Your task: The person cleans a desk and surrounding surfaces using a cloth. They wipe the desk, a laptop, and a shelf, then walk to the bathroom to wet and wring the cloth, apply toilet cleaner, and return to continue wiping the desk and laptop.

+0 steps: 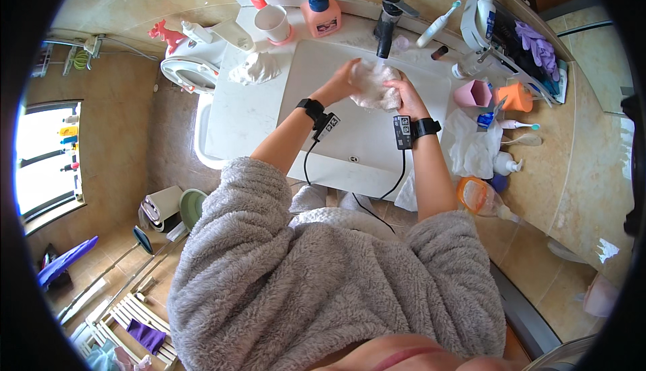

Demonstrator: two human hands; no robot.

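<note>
A wet white cloth is bunched between my two hands, right below the spout of a black faucet. Water runs from the spout onto its upper edge. My left hand grips the cloth's left side, its fingers partly hidden behind the folds. On the other side, my right hand holds the edge with the thumb laid over the front. Both hands are above the white sink basin, whose drain shows near the front. Each wrist wears a black strap with a small boxed device and a cable.
Left of the basin, a crumpled white cloth lies on the counter. Behind stand a white cup and a pink pump bottle. An electric toothbrush, a pink cup and an orange-capped bottle line the right.
</note>
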